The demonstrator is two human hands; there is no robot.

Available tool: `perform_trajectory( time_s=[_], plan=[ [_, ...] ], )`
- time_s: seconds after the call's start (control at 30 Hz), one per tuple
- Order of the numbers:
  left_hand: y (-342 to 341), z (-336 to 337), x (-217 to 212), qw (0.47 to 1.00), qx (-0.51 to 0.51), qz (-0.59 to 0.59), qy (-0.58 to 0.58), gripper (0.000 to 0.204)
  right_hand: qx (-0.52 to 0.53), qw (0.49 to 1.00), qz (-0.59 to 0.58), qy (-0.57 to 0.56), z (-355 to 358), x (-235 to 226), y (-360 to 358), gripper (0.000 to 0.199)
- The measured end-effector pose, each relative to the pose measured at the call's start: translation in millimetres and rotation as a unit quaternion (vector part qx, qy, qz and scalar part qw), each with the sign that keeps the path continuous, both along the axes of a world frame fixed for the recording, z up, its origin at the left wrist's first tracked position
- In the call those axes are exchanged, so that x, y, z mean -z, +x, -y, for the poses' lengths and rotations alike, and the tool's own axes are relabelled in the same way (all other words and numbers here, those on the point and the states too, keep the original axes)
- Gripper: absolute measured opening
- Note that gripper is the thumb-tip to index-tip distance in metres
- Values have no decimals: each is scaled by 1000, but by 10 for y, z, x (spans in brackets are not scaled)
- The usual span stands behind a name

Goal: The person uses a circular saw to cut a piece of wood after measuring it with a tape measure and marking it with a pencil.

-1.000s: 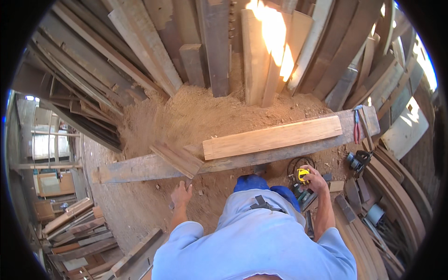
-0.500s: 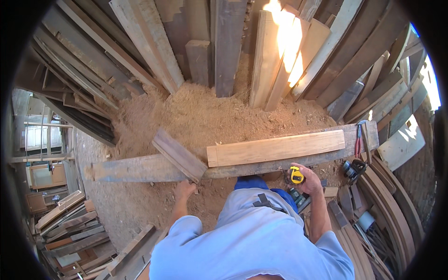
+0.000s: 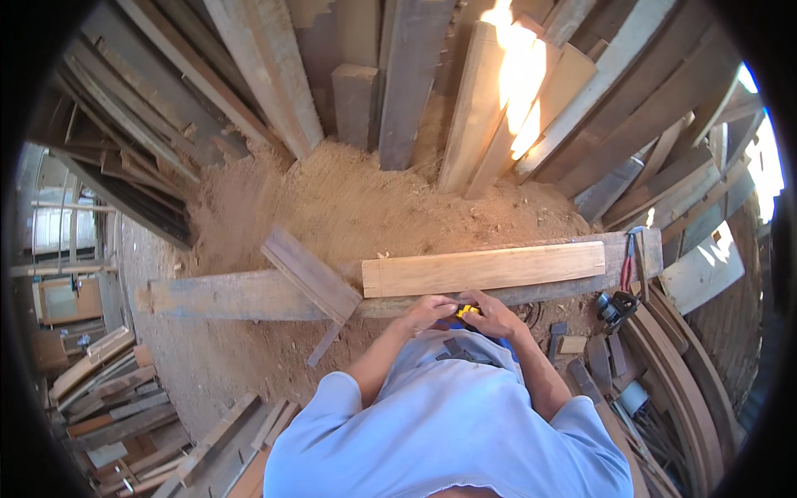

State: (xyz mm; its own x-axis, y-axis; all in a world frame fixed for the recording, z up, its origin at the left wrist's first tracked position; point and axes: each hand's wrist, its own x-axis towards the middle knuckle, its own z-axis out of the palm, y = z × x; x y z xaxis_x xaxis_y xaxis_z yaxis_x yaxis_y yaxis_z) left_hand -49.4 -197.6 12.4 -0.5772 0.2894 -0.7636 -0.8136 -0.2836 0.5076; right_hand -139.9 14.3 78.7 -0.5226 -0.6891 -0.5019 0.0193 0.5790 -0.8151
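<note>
A pale, freshly cut plank (image 3: 486, 268) lies along a long grey beam (image 3: 249, 292). Just in front of the plank, my left hand (image 3: 426, 313) and my right hand (image 3: 491, 314) meet around a small yellow and black tape measure (image 3: 467, 311). Both hands touch it, with fingers curled over its body. A short grey board (image 3: 311, 274) lies crosswise on the beam to the left of my hands.
Sawdust (image 3: 357, 207) heaps behind the beam. Tall boards (image 3: 415, 75) lean all around the back. Red-handled pliers (image 3: 627, 266) lie on the beam's right end, a dark power tool (image 3: 616, 307) sits below it, and stacked timber (image 3: 108, 398) fills the lower left.
My left hand has come in from the left to join my right hand on the tape measure. The right hand has moved left and up toward the plank's near edge.
</note>
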Motion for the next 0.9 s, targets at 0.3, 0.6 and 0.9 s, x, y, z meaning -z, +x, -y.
perform_trajectory(
  time_s=[0.3, 0.6, 0.9],
  plan=[
    [121, -110, 77, 991, -72, -108, -33, 21, -106, 994, -20, -4, 153, -124, -163, 58],
    [281, 1407, -47, 890, -261, -128, -352, 17, -72, 980, -162, 88, -963, 242, -1270, 35],
    [185, 1478, 401, 739, -7, -131, -661, 15, -91, 950, -244, 172, -810, 396, -1472, 31]
  ],
)
